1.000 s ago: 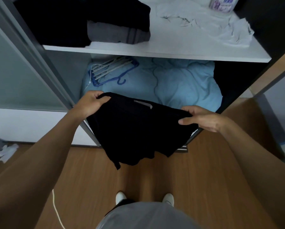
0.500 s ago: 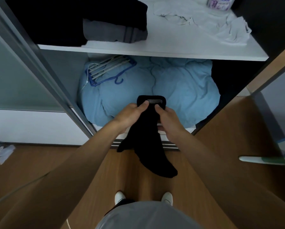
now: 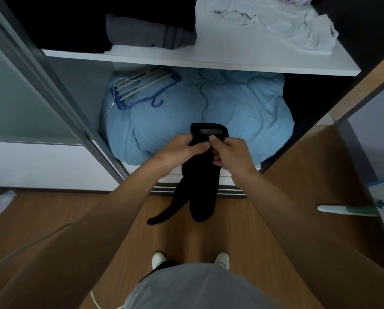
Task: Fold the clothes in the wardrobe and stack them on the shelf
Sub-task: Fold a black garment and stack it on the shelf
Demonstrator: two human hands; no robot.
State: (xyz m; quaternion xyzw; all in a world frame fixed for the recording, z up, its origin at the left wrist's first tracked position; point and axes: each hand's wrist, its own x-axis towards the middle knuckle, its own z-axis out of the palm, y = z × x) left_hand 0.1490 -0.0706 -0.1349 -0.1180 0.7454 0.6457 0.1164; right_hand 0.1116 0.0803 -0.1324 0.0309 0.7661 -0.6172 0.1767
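Black garment [image 3: 200, 186] — left hand [image 3: 182, 149], right hand [image 3: 231, 152]

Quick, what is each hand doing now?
Left hand: grips the black garment.
Right hand: grips the same black garment near its top.

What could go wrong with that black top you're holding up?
The left hand and right hand pinch the black garment only near its top, so the folded halves might slip apart. One loose end trails off sideways, so the fold could turn out uneven. On the white shelf, the crumpled white garment fills the right side, leaving limited stacking room.
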